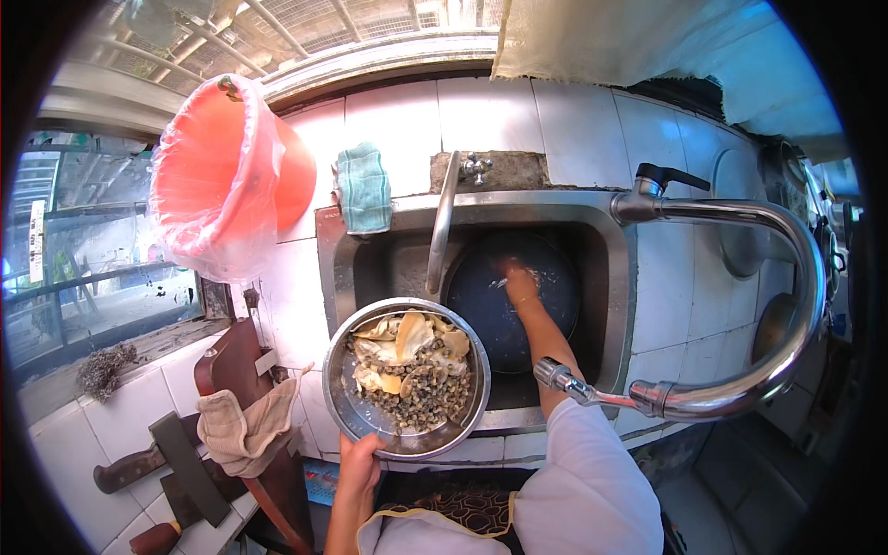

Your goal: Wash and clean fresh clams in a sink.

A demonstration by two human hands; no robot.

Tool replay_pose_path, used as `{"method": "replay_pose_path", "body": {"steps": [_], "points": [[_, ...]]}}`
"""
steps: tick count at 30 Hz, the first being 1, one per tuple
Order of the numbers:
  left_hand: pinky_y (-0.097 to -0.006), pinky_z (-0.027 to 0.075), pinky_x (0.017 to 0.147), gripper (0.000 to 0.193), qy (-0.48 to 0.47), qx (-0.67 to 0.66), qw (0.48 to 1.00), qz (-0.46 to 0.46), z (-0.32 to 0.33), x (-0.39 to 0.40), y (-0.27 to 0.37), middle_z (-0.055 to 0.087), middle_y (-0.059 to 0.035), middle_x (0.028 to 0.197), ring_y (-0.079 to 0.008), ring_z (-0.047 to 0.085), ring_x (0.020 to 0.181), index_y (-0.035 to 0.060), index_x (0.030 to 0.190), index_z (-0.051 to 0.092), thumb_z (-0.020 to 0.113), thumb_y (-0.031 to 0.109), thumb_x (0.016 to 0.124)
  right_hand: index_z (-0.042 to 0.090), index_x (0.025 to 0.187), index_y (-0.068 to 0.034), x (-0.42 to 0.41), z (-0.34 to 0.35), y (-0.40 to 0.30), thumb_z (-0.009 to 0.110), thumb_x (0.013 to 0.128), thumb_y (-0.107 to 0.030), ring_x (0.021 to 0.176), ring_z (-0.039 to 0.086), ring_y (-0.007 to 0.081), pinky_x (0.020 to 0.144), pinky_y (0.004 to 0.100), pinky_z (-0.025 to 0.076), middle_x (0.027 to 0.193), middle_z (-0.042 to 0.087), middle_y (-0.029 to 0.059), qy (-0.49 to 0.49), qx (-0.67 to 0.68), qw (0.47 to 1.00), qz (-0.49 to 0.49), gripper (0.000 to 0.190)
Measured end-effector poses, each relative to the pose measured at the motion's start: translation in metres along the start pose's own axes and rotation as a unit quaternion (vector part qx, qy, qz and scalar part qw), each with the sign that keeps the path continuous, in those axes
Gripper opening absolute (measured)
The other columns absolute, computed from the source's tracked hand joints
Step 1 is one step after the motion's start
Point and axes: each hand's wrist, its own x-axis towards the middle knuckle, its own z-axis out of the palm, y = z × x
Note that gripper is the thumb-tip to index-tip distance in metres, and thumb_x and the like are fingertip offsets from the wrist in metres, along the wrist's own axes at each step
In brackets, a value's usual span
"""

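My left hand (360,460) grips the near rim of a round stainless steel bowl (333,388), thumb over the edge. Inside lie small grey-brown, bean-like pieces (423,395) and larger pale yellow flat pieces (413,334), whose kind I cannot tell. The bowl is held over the sink's front left corner. My right hand (520,284) reaches into a dark round basin (479,326) standing in the stainless steel sink (388,270). Its fingers are blurred and partly hidden, apparently in water, so I cannot tell whether they hold anything.
A curved chrome faucet (808,277) arches over my right forearm; a thinner spout (442,229) hangs above the sink. A pink bucket with a plastic liner (295,166) and a green cloth (364,191) stand behind left. Cleavers (187,468) and a draped beige cloth (243,427) are at left.
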Motion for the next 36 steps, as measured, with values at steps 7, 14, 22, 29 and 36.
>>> {"method": "replay_pose_path", "body": {"steps": [7, 14, 22, 29, 36], "points": [[-0.0267, 0.045, 0.065, 0.056, -0.013, 0.003, 0.999, 0.033, -0.006, 0.000, -0.006, 0.050, -0.0082, 0.094, -0.0179, 0.052, 0.079, 0.0007, 0.109, 0.038, 0.044, -0.009, 0.054, 0.057, 0.081, -0.003, -0.027, -0.056, -0.028, 0.046, 0.080, -0.024, 0.073, 0.052, 0.0402, 0.063, 0.0441, 0.041, 0.072, 0.055, 0.0219, 0.126, 0.279, 0.936, 0.176, 0.024], [-0.0314, 0.051, 0.046, 0.066, -0.046, 0.044, 0.997, 0.045, -0.009, 0.011, -0.015, 0.048, -0.0123, 0.097, -0.0231, 0.056, 0.075, 0.0083, 0.117, 0.028, 0.041, -0.006, 0.054, 0.053, 0.075, 0.000, -0.077, -0.077, -0.030, 0.047, 0.083, -0.030, 0.050, 0.047, 0.0164, 0.049, 0.0307, 0.038, 0.056, 0.047, 0.0059, 0.062, 0.345, 0.925, 0.147, 0.031], [-0.0376, 0.053, 0.053, 0.068, -0.076, 0.048, 0.996, 0.027, 0.003, 0.002, -0.007, 0.046, -0.0129, 0.102, -0.0261, 0.054, 0.084, 0.0093, 0.118, 0.023, 0.041, -0.006, 0.054, 0.048, 0.079, -0.005, -0.166, -0.212, -0.161, 0.049, 0.082, -0.025, 0.062, 0.054, 0.0279, 0.053, 0.0369, 0.040, 0.064, 0.049, 0.0103, 0.044, 0.406, 0.903, -0.134, 0.020], [-0.0293, 0.050, 0.057, 0.052, -0.117, -0.018, 0.991, 0.065, -0.002, 0.010, -0.016, 0.047, -0.0089, 0.091, -0.0199, 0.053, 0.075, 0.0052, 0.105, 0.032, 0.044, -0.008, 0.056, 0.054, 0.095, -0.007, -0.189, -0.236, -0.188, 0.058, 0.074, -0.029, 0.072, 0.054, 0.0297, 0.063, 0.0375, 0.045, 0.101, 0.042, 0.0142, 0.016, 0.211, 0.947, -0.242, 0.031], [-0.0325, 0.051, 0.052, 0.057, -0.067, 0.008, 0.997, 0.032, -0.006, 0.007, -0.001, 0.053, -0.0125, 0.089, -0.0234, 0.057, 0.073, -0.0014, 0.110, 0.037, 0.041, -0.006, 0.054, 0.053, 0.076, -0.007, -0.123, -0.193, -0.099, 0.053, 0.075, -0.014, 0.073, 0.054, 0.0304, 0.060, 0.0377, 0.043, 0.073, 0.053, 0.0109, 0.160, 0.313, 0.936, -0.032, 0.007]]}}
